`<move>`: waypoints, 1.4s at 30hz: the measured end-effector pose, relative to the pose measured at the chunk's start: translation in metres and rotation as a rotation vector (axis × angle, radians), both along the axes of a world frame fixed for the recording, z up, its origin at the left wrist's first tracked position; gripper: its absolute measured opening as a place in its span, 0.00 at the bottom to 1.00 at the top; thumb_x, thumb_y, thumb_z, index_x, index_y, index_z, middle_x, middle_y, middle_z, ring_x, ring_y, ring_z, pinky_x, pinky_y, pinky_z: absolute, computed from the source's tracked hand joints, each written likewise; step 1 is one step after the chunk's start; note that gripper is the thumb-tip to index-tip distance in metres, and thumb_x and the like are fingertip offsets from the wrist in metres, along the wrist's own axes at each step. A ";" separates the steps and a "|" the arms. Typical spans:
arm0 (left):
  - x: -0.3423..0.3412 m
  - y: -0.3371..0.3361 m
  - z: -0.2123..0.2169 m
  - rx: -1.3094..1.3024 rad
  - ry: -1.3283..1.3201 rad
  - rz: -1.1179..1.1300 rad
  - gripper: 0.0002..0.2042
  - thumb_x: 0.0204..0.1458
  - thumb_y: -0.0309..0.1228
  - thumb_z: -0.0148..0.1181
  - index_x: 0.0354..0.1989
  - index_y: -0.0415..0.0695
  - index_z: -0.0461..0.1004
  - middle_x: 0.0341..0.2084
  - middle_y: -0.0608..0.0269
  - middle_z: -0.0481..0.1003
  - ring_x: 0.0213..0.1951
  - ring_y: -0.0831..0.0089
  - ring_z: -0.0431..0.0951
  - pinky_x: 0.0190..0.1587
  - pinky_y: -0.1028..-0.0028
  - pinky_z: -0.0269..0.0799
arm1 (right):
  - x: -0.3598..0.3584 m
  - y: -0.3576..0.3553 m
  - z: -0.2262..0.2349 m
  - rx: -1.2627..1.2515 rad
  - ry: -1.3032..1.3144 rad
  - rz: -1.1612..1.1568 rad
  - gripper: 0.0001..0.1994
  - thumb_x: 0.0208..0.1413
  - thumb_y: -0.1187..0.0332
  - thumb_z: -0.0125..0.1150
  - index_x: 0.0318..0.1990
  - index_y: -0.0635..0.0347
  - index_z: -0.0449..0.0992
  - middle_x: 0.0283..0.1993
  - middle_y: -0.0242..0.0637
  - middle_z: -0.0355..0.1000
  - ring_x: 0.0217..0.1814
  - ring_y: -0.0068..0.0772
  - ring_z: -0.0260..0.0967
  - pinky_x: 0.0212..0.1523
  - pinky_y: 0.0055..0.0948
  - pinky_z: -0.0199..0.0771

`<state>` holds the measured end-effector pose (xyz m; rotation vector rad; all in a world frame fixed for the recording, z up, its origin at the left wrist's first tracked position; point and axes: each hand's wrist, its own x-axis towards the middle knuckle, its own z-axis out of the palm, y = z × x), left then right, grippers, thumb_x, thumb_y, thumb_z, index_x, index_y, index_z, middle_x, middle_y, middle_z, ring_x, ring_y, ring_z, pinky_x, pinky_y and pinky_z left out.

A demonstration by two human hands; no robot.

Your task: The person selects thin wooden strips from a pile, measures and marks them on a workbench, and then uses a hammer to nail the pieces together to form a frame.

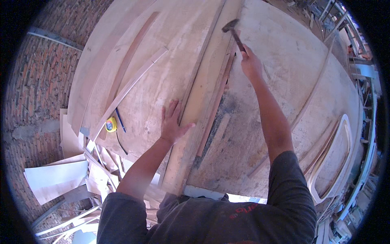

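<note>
My right hand [251, 64] is closed round the handle of a hammer [232, 27], its head held over the far part of a long wooden board assembly [202, 86]. My left hand [172, 125] lies flat with fingers spread on the near part of that assembly, thumb reaching across it. The assembly runs from my waist to the far edge of the worktable [260, 134], with raised strips along its sides. Whether the hammer touches the wood I cannot tell.
Left of my left hand lie a yellow tape measure [110, 124], a blue pencil [121, 120] and thin wooden strips [129, 87]. A rounded frame [347, 140] rests at the right edge. Offcuts [57, 179] pile up by the brick wall [32, 89].
</note>
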<state>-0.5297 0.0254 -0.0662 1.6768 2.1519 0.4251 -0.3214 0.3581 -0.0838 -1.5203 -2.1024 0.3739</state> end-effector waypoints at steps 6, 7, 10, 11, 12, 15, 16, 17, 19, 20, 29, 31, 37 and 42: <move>0.001 -0.002 -0.002 0.015 0.010 -0.019 0.49 0.43 0.59 0.62 0.65 0.34 0.52 0.68 0.49 0.49 0.70 0.57 0.44 0.69 0.51 0.32 | 0.094 -0.093 -0.010 -0.247 0.185 -0.329 0.20 0.59 0.62 0.53 0.59 0.54 0.68 0.31 0.48 0.72 0.34 0.51 0.71 0.40 0.44 0.72; 0.002 -0.004 -0.002 0.015 0.012 -0.018 0.49 0.43 0.58 0.62 0.66 0.35 0.52 0.68 0.50 0.49 0.70 0.58 0.43 0.69 0.52 0.31 | 0.115 -0.112 -0.016 -0.158 0.021 -0.336 0.21 0.58 0.62 0.54 0.58 0.56 0.69 0.34 0.50 0.72 0.37 0.51 0.71 0.42 0.44 0.71; 0.001 -0.009 -0.005 0.029 0.033 -0.007 0.48 0.43 0.57 0.63 0.67 0.37 0.51 0.68 0.53 0.48 0.71 0.61 0.42 0.70 0.54 0.29 | 0.118 -0.191 0.024 0.115 -0.294 -0.237 0.20 0.52 0.64 0.60 0.53 0.60 0.73 0.40 0.52 0.72 0.44 0.52 0.70 0.46 0.44 0.70; 0.001 -0.007 -0.008 0.047 0.038 -0.026 0.48 0.43 0.57 0.62 0.66 0.36 0.52 0.68 0.52 0.48 0.71 0.61 0.42 0.70 0.53 0.29 | 0.122 -0.220 0.007 0.073 -0.282 -0.169 0.21 0.50 0.64 0.62 0.52 0.60 0.73 0.41 0.51 0.72 0.44 0.52 0.70 0.46 0.43 0.70; 0.002 -0.007 -0.010 0.062 0.046 -0.046 0.48 0.43 0.57 0.62 0.66 0.35 0.52 0.68 0.52 0.48 0.71 0.61 0.42 0.70 0.53 0.29 | 0.122 -0.249 -0.011 0.029 -0.265 -0.102 0.21 0.49 0.64 0.63 0.51 0.60 0.74 0.41 0.50 0.72 0.44 0.52 0.70 0.45 0.43 0.71; 0.001 -0.007 -0.006 0.084 0.004 -0.046 0.48 0.44 0.57 0.62 0.65 0.33 0.52 0.68 0.51 0.48 0.71 0.61 0.42 0.69 0.52 0.29 | 0.062 -0.340 -0.001 -0.586 0.061 0.051 0.29 0.40 0.70 0.66 0.56 0.60 0.69 0.41 0.46 0.71 0.46 0.49 0.70 0.44 0.41 0.73; -0.001 -0.008 -0.008 0.093 0.002 -0.040 0.48 0.44 0.56 0.62 0.66 0.34 0.52 0.68 0.50 0.48 0.71 0.61 0.42 0.69 0.51 0.29 | 0.039 -0.362 0.012 -0.596 0.054 0.121 0.32 0.39 0.71 0.66 0.58 0.61 0.67 0.41 0.47 0.71 0.47 0.49 0.71 0.44 0.40 0.73; -0.001 -0.010 -0.011 0.103 -0.003 -0.033 0.47 0.45 0.56 0.62 0.66 0.34 0.51 0.68 0.50 0.48 0.71 0.61 0.42 0.69 0.51 0.29 | 0.023 -0.377 0.018 -0.537 0.034 0.097 0.33 0.39 0.71 0.66 0.59 0.61 0.66 0.42 0.47 0.71 0.47 0.50 0.70 0.45 0.40 0.73; -0.004 -0.013 -0.010 0.111 -0.024 -0.036 0.47 0.45 0.56 0.61 0.66 0.35 0.51 0.68 0.48 0.47 0.71 0.59 0.42 0.69 0.50 0.29 | 0.003 -0.398 0.023 -0.423 -0.002 0.050 0.36 0.39 0.71 0.65 0.61 0.63 0.62 0.42 0.47 0.71 0.47 0.51 0.69 0.46 0.41 0.72; -0.005 -0.014 -0.008 0.108 -0.042 -0.049 0.46 0.46 0.55 0.61 0.66 0.35 0.51 0.68 0.47 0.47 0.70 0.58 0.42 0.69 0.50 0.30 | 0.001 -0.402 0.026 -0.446 0.002 0.028 0.35 0.40 0.72 0.65 0.61 0.64 0.62 0.43 0.48 0.70 0.47 0.52 0.69 0.47 0.42 0.71; -0.017 -0.108 0.005 0.146 -0.201 -0.108 0.40 0.46 0.48 0.63 0.64 0.39 0.55 0.67 0.39 0.45 0.69 0.48 0.43 0.67 0.47 0.37 | -0.012 -0.403 0.025 -0.450 0.080 -0.097 0.24 0.46 0.73 0.60 0.54 0.63 0.70 0.46 0.53 0.71 0.51 0.56 0.67 0.52 0.43 0.69; -0.022 -0.128 0.008 0.158 -0.241 -0.103 0.38 0.46 0.45 0.64 0.63 0.39 0.57 0.67 0.40 0.45 0.69 0.49 0.43 0.67 0.47 0.37 | -0.013 -0.403 0.028 -0.391 0.072 -0.134 0.21 0.47 0.72 0.59 0.52 0.61 0.72 0.43 0.53 0.73 0.49 0.55 0.69 0.52 0.43 0.69; -0.038 -0.159 0.015 0.116 -0.263 -0.067 0.33 0.47 0.41 0.64 0.61 0.42 0.62 0.68 0.44 0.45 0.70 0.52 0.43 0.68 0.47 0.33 | -0.004 -0.388 -0.005 -0.549 0.402 -0.125 0.20 0.47 0.67 0.64 0.49 0.62 0.74 0.38 0.46 0.78 0.40 0.43 0.76 0.50 0.37 0.71; -0.052 -0.162 0.026 0.051 -0.237 0.009 0.29 0.48 0.39 0.63 0.59 0.44 0.66 0.68 0.48 0.47 0.70 0.55 0.43 0.68 0.46 0.32 | -0.027 -0.382 0.030 -0.750 0.382 -0.402 0.26 0.46 0.58 0.68 0.50 0.65 0.72 0.42 0.45 0.76 0.44 0.36 0.74 0.46 0.33 0.72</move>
